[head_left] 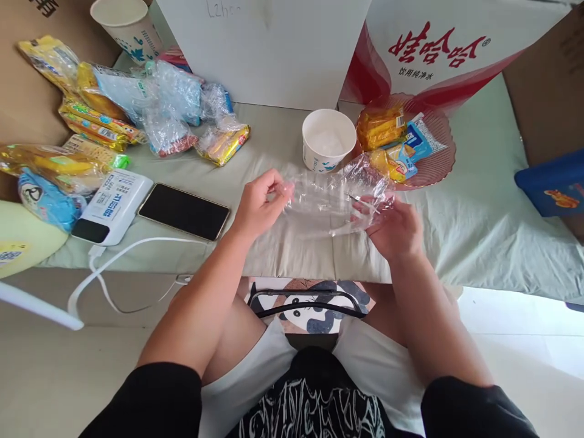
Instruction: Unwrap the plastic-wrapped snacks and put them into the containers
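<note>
A crumpled clear plastic bag (323, 194) is stretched between my two hands above the cloth. My left hand (264, 201) is closed in a pinch on its left end. At the other end, my right hand (396, 228) grips the bag with fingers curled and partly covered by the film. Just behind the bag stands a white paper cup (328, 137) with blue print and something whitish inside. The bag's right part overlaps the front of a pink scalloped plate (442, 164), which bears several snack packets (381, 128) in orange, yellow and blue.
Several wrapped snacks (109, 109) lie at the back left beside another paper cup (128, 30). A phone (185, 210) and a white device (114, 204) with a cable (137, 243) are at left. A white box (269, 48) and a red-white carton (438, 48) stand behind.
</note>
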Demonstrator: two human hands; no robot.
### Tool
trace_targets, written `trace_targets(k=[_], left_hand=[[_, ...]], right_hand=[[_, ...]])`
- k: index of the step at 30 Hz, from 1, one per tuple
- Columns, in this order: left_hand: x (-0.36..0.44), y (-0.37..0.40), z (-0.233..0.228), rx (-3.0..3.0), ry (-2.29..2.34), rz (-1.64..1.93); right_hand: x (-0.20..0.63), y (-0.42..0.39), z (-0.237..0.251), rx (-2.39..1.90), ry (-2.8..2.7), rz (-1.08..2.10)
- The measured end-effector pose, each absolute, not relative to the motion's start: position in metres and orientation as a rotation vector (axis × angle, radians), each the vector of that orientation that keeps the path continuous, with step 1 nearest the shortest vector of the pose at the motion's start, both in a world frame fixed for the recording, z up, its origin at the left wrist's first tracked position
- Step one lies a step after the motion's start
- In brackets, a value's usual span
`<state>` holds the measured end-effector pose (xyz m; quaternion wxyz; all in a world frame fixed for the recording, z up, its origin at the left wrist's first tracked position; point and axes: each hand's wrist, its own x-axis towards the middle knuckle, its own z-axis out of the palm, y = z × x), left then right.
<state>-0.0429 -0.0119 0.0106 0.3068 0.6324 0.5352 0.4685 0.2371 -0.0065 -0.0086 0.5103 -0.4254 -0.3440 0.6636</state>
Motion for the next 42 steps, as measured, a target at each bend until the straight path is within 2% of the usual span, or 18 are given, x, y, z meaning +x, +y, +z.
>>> trace_targets(k=[4, 10, 13, 16, 20, 22, 27, 33, 35, 39, 40, 42], left_hand=[[-0.039, -0.013, 0.011, 1.938, 1.4, 1.08], [-0.047, -0.005, 0.004, 1.735, 1.468, 1.252], [-0.057, -0.002, -0.004, 1.639, 1.312, 1.277], [-0.064, -0.004, -0.008, 1.666, 1.151, 1.041], [-0.061, -0.008, -0.005, 1.632, 1.421, 0.806], [-0.057, -0.008, -0.001, 1.524, 1.485, 0.919], [-0.057, -0.007, 0.005, 1.243, 1.289, 1.197], [-0.068, -0.006, 0.006, 1.179, 1.284, 1.45], [-0.069, -0.008, 0.008, 1.179, 1.189, 1.364], [-0.069, -0.014, 0.012, 1.258, 1.17, 0.823], [-0.069, -0.014, 0.012, 1.266, 1.22, 0.801], [-0.07, -0.014, 0.011, 1.245, 1.287, 1.004]], right_hand=[[0.237, -0.009, -0.013, -1.206, -1.015, 1.626], [0.244, -0.011, -0.016, -1.3, -1.156, 1.313], [0.246, -0.013, -0.015, -1.339, -1.192, 1.17], [0.246, -0.014, -0.014, -1.31, -1.187, 1.048], [0.247, -0.015, -0.015, -1.232, -1.184, 0.993], [0.248, -0.015, -0.015, -1.182, -1.212, 1.034], [0.249, -0.016, -0.014, -1.235, -1.288, 1.131], [0.248, -0.016, -0.004, -1.245, -1.089, 1.059], [0.246, -0.017, -0.002, -1.244, -1.112, 1.032], [0.244, -0.02, -0.002, -1.212, -1.127, 0.969], [0.244, -0.021, -0.002, -1.2, -1.115, 0.963], [0.245, -0.02, -0.001, -1.172, -1.081, 0.987]])
